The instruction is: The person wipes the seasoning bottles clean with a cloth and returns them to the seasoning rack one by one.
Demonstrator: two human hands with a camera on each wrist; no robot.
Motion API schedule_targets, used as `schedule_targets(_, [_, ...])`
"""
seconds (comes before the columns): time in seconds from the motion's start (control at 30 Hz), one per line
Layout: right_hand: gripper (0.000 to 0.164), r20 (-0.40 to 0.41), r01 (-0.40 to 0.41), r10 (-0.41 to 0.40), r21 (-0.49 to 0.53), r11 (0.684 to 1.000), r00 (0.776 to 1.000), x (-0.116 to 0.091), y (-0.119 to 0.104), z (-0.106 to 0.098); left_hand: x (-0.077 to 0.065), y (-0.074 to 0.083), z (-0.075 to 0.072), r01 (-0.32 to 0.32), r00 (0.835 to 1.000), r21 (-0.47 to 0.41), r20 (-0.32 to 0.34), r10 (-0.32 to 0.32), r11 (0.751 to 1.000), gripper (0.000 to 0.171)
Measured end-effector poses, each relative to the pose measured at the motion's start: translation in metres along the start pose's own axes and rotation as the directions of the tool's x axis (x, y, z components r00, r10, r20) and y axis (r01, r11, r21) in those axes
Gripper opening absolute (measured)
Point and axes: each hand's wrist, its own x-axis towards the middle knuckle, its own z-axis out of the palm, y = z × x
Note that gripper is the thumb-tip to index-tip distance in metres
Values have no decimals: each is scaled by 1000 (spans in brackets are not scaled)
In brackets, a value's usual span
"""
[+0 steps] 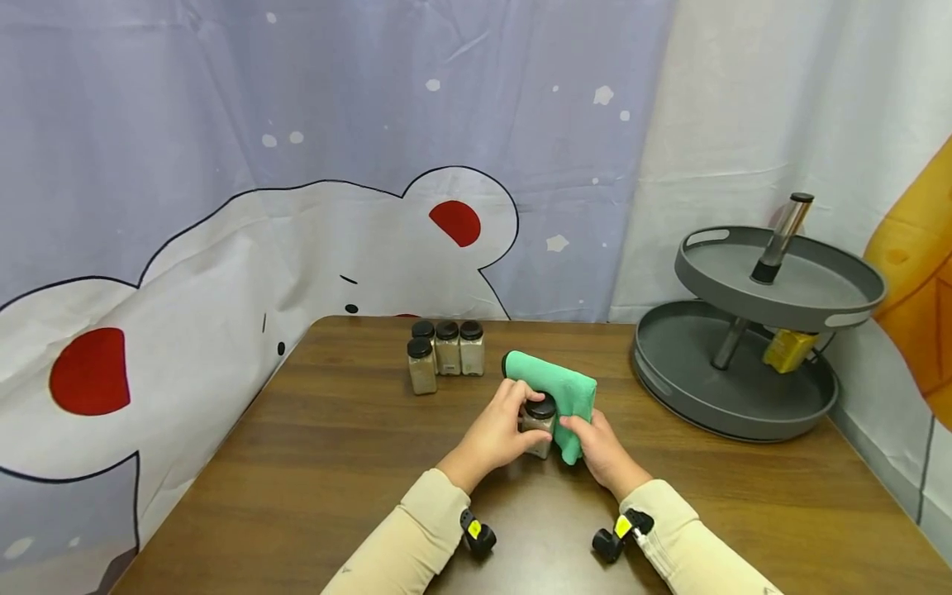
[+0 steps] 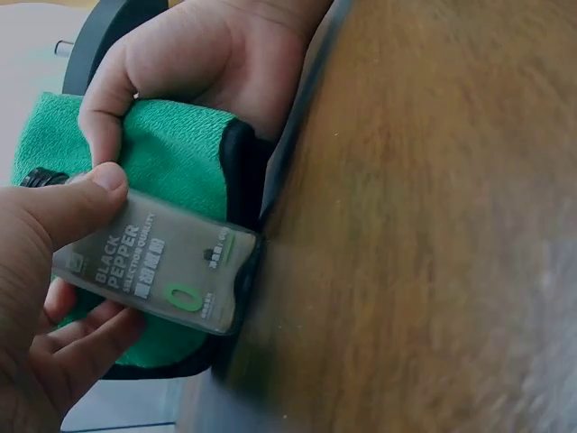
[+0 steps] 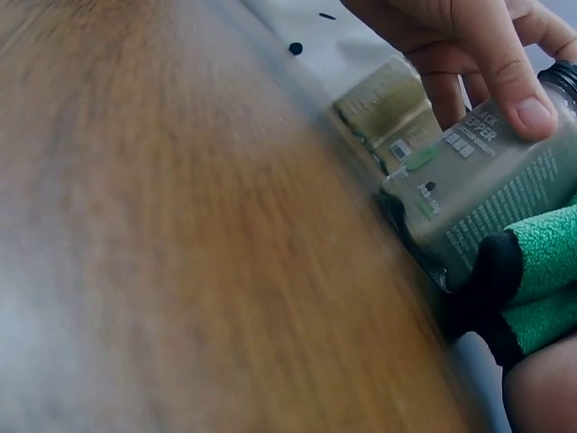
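Note:
My left hand (image 1: 494,430) grips a square clear jar of black pepper (image 1: 539,423) with a black lid, thumb on one side and fingers on the other. The label "Black Pepper" shows on the jar (image 2: 162,262) in the left wrist view. A green cloth (image 1: 554,382) with black edging is bunched in my right hand (image 1: 601,446), its thumb over the near fold. The cloth lies against the right and far sides of the jar. In the right wrist view, the jar's base (image 3: 415,234) is right at the wooden tabletop, close beside the cloth's folded edge (image 3: 541,262).
Several similar black-lidded jars (image 1: 448,351) stand together at the table's back edge, left of my hands. A grey two-tier round rack (image 1: 732,405) stands at the back right, with a yellow item (image 1: 790,350) on its lower tier. A printed curtain (image 1: 335,99) hangs behind the wooden table (image 1: 349,463).

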Motion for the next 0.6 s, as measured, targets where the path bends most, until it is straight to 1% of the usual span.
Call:
schedule_targets(0.1, [24,-31,-13,13,-7,1000,999,0,-1,1,0,0,1,24,1000,16,-15,-24,1000,51])
schedule_targets(0.2, [26,-50,-35,34,-5,999,998,0,-2,2,1,0,3,71,997,34,-27,-70,997,50])
schedule_targets(0.33, [26,-53,-46,47,12,999,997,0,-2,1,3,2,6,121,991,36,-53,-119,992,51])
schedule_targets(0.5, [22,-50,-35,36,29,999,998,1,-3,0,5,7,11,137,984,46,-120,-131,990,52])
schedule_targets(0.6, [23,-52,-29,30,21,999,998,1,-3,0,4,11,16,149,977,79,-164,-135,986,52])
